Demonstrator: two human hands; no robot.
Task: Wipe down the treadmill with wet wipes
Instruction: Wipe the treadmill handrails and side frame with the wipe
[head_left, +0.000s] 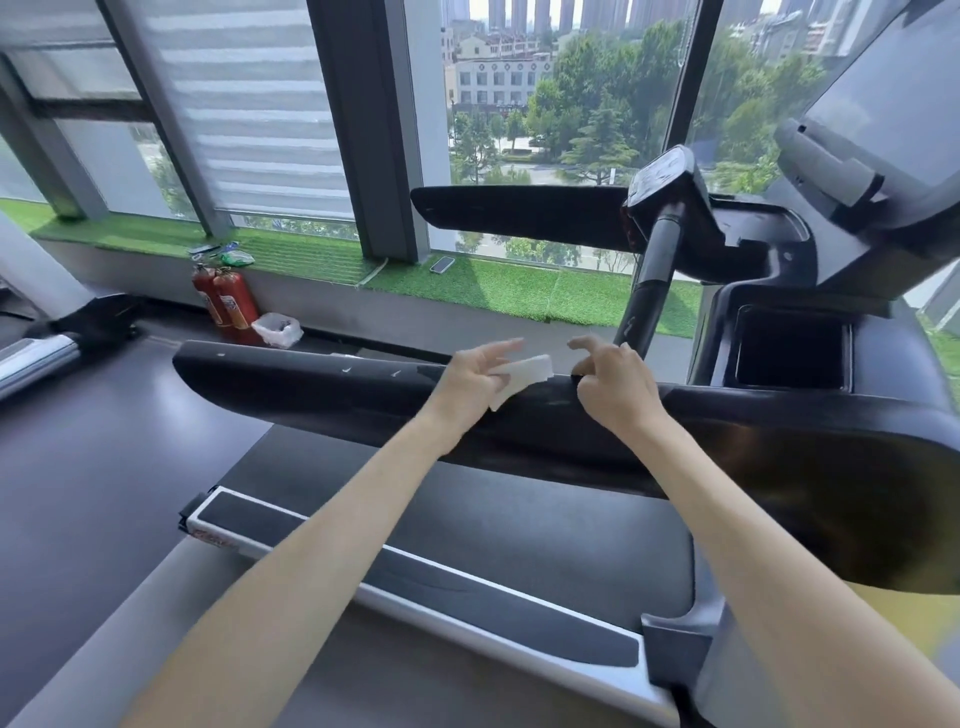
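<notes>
The treadmill's black side handrail (311, 384) runs across the middle of the head view, its console (841, 156) at the upper right. My left hand (475, 376) pinches a folded white wet wipe (522, 376) over the top of the rail. My right hand (615, 382) hovers just right of the wipe, fingers loosely curled and holding nothing, its fingertips near the rail's top edge. The treadmill belt (519, 519) and grey side strip (415, 582) lie below my forearms.
A second black handrail (519, 213) and an upright grip bar (649, 280) stand beyond. Two red fire extinguishers (228, 301) and a lined bin (278, 330) sit by the window ledge, where a phone (442, 264) and a wipes pack (234, 257) lie on green turf.
</notes>
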